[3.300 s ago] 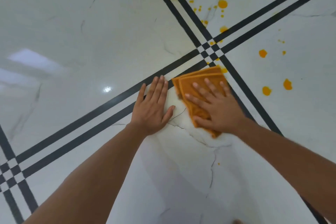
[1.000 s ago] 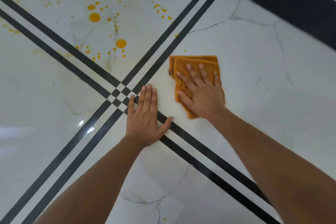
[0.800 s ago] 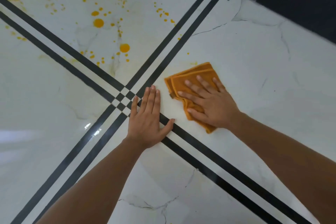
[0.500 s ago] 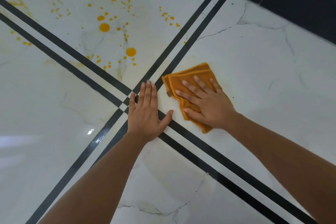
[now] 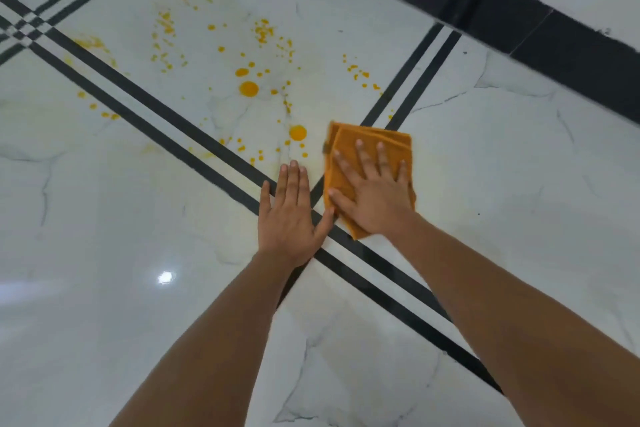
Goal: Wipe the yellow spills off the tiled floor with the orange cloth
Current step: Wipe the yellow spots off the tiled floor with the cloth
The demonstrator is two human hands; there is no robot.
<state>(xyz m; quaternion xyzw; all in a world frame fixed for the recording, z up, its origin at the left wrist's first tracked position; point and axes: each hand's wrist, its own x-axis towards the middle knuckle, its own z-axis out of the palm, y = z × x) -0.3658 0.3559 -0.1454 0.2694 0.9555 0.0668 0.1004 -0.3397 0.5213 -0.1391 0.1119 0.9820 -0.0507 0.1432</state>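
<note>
— How's the glossy white marble-look tiled floor [image 5: 502, 166]?
— My folded orange cloth [image 5: 372, 137] lies across the black stripes [image 5: 400, 80]. My right hand [image 5: 375, 198] presses it flat, fingers spread; my left hand [image 5: 289, 218] lies flat on the floor beside it.
— Much left?
— Most, I'd judge: yellow spills [image 5: 248, 88] dot the tile just beyond.

Person's limbs: left hand [image 5: 288, 218] and right hand [image 5: 377, 203] bare, nails trimmed short; left forearm [image 5: 225, 322] and right forearm [image 5: 502, 305] bare along whole visible length, slender, narrowing at wrists.
</note>
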